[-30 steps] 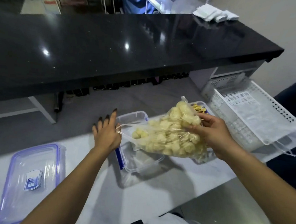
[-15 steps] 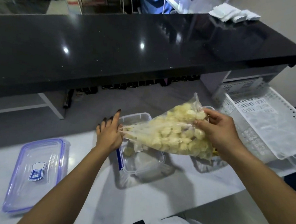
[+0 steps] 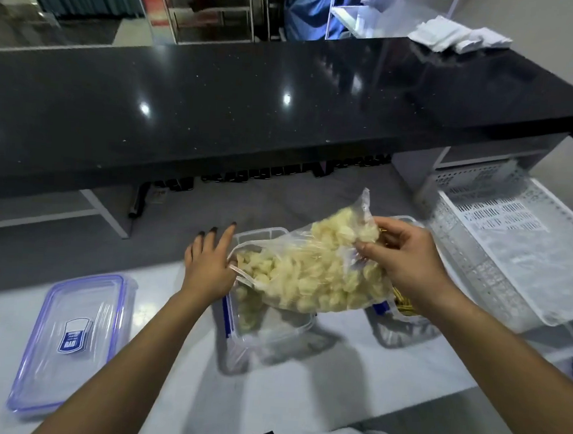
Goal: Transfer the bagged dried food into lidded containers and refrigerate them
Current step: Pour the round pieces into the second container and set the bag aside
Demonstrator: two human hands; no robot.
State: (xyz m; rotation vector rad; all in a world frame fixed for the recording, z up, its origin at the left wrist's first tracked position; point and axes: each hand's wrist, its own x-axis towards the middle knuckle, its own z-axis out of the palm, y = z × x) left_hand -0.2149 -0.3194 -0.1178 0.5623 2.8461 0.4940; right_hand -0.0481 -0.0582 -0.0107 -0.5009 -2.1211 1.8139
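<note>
A clear plastic bag full of pale yellow dried pieces hangs tilted over an open clear container on the white table. Its mouth points down to the left, and several pieces lie inside the container. My right hand grips the raised bottom end of the bag. My left hand pinches the bag's open mouth at the container's left rim, with its other fingers stretched out. A second clear container holding yellow sticks stands behind the bag, mostly hidden.
A clear lid with a blue seal and label lies on the white table at the left. A white perforated basket sits at the right. A long black counter runs across the back, with white packets on its far end.
My right hand has lifted the bag's bottom end higher, tilting it more steeply. More pieces have dropped into the container. My left hand has stayed at the bag's mouth.
</note>
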